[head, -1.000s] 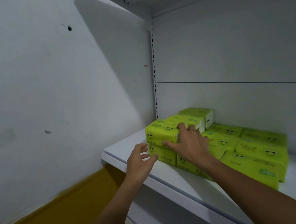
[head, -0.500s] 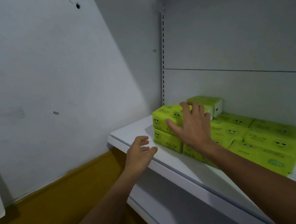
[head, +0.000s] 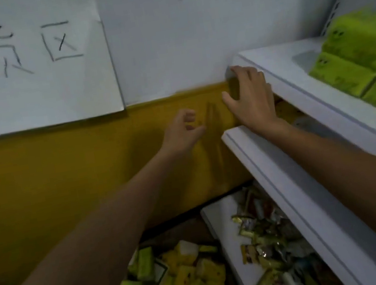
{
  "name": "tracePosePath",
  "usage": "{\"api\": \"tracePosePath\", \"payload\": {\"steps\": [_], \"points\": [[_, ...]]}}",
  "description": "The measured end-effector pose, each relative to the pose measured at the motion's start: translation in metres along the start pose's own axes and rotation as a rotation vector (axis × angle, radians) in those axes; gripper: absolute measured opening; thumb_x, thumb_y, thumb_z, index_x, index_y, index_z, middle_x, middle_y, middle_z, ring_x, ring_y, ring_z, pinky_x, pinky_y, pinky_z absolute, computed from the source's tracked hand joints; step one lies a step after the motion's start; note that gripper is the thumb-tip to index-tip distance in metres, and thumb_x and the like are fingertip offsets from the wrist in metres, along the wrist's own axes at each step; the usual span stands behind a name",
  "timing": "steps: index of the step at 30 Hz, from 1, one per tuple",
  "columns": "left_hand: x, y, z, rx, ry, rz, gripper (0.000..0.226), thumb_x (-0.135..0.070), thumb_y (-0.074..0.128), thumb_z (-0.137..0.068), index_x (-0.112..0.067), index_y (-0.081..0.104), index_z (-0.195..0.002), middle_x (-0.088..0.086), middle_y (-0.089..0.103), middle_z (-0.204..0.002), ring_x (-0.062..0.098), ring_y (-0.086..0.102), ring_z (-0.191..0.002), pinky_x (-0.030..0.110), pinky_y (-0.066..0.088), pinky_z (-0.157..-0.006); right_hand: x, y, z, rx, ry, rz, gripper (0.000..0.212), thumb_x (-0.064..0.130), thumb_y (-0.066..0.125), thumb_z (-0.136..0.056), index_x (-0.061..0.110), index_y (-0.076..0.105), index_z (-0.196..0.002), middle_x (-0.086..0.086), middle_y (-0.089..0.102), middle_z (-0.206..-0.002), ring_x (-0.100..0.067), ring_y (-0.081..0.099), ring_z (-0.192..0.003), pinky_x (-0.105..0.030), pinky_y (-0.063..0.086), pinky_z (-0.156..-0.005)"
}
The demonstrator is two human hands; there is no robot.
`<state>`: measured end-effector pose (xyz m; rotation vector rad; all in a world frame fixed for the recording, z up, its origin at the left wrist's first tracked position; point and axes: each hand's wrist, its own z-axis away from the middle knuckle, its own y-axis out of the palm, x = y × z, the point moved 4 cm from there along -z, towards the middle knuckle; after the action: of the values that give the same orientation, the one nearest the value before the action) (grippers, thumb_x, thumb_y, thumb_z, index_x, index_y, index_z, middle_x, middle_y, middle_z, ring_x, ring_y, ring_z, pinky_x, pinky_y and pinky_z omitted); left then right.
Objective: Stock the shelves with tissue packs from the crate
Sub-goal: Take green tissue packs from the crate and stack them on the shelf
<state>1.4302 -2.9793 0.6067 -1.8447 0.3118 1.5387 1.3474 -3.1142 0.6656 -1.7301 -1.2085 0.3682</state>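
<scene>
Right hand [head: 251,97] lies wide, fingers straight, at the shelf [head: 275,64] corner. Left hand [head: 183,128] hangs empty, loosely curled. Green tissue packs [head: 363,58] sit stacked on that shelf at two o'clock.

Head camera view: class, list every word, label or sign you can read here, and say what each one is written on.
"货区": handwritten in black on the white paper sheet; a further character at its left edge is cut off.
On the green tissue packs: printed faces show, but any lettering is too blurred to read.
On the snack wrappers: print too small and blurred to read.
</scene>
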Motion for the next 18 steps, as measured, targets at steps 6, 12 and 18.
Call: {"api": "tracePosePath", "payload": {"steps": [6, 12, 18], "points": [[0.129, -0.070, 0.050, -0.104, -0.279, -0.050, 0.040, -0.020, 0.061, -0.089, -0.013, 0.047, -0.126, 0.003, 0.050, -0.124, 0.016, 0.052, -0.102, 0.029, 0.046, -0.083, 0.051, 0.139, 0.059, 0.422, 0.070, -0.163, 0.055, 0.027, 0.051, -0.095, 0.012, 0.030, -0.144, -0.013, 0.043, -0.139, -0.031, 0.044, -0.123, -0.044, 0.040, -0.097], [0.255, -0.102, 0.126, -0.155, -0.574, -0.030, 0.043, -0.018, 0.059, -0.091, -0.014, 0.043, -0.130, 0.004, 0.049, -0.126, 0.019, 0.052, -0.102, 0.034, 0.046, -0.085, 0.092, 0.254, 0.169, 0.763, 0.052, -0.172, 0.057, 0.023, 0.052, -0.095, 0.005, 0.029, -0.144, -0.019, 0.045, -0.136, -0.036, 0.048, -0.118, -0.045, 0.044, -0.090], [0.365, -0.071, 0.196, -0.087, -0.736, -0.048, 0.044, -0.016, 0.062, -0.086, -0.009, 0.045, -0.126, 0.004, 0.051, -0.115, 0.018, 0.053, -0.099, 0.027, 0.041, -0.074, 0.109, 0.336, 0.280, 1.014, -0.116, -0.129, 0.054, 0.022, 0.053, -0.093, 0.004, 0.033, -0.141, -0.023, 0.044, -0.134, -0.042, 0.043, -0.121, -0.052, 0.041, -0.091]]}}
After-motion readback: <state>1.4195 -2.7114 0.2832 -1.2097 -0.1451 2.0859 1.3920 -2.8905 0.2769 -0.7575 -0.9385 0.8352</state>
